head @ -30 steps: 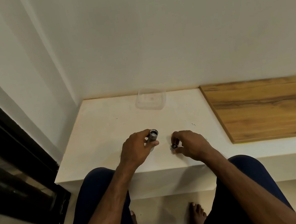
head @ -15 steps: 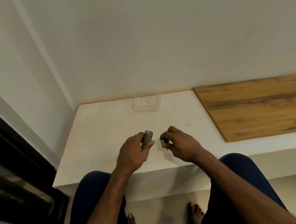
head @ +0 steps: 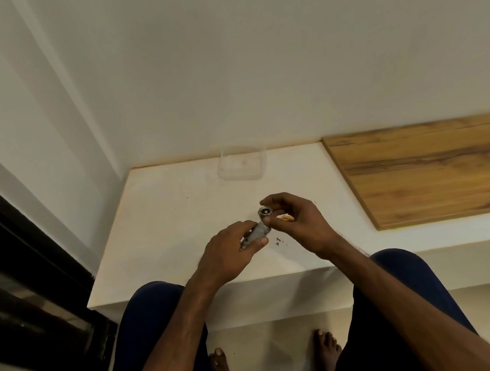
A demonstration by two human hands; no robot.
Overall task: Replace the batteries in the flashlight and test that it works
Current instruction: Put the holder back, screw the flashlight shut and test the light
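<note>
My left hand [head: 228, 254] grips a small grey flashlight body [head: 257, 233], tilted with its open end up and to the right, over the white table [head: 165, 217]. My right hand [head: 299, 222] pinches the flashlight's round cap [head: 265, 211] between thumb and fingers, just above that open end. The cap's inner face is turned toward me. I cannot tell whether cap and body touch. No batteries show.
A clear plastic container [head: 241, 162] stands at the table's back edge against the wall. A wooden board [head: 440, 167] covers the surface to the right. Small dark specks [head: 278, 241] lie on the table under my hands. A dark door frame [head: 8, 261] runs along the left.
My right hand has lifted the cap off the table and brought it up to the flashlight's open end. My left hand has tilted the body toward the right.
</note>
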